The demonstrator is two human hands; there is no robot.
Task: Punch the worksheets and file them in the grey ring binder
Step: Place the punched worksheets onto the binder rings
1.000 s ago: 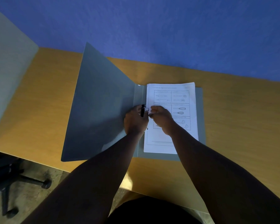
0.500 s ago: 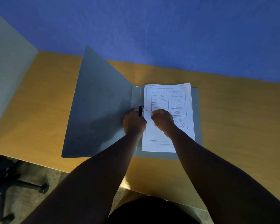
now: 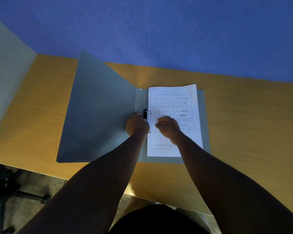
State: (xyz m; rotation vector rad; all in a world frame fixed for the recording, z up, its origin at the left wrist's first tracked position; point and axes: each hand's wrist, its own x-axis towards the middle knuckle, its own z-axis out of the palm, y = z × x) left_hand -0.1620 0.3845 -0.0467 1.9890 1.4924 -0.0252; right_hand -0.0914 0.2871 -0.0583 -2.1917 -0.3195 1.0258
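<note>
The grey ring binder [image 3: 98,115] lies open on the wooden desk [image 3: 243,132], its front cover tilted up on the left. A stack of white worksheets [image 3: 184,102] printed with kitchen utensils lies on the binder's right half, its left edge at the rings. My left hand [image 3: 137,125] grips the lower part of the black ring mechanism [image 3: 145,113] at the spine and hides it. My right hand [image 3: 168,127] rests on the top worksheet just right of the rings, fingers curled with nothing in them.
A grey partition [image 3: 7,68] stands at the desk's left end. A blue wall [image 3: 159,31] runs behind the desk. Below the front edge on the left is a dark office chair base [image 3: 24,196] on the floor.
My right hand has left the ring and slid a little right and down onto the sheet. My left hand stays at the mechanism. The view has shifted slightly.
</note>
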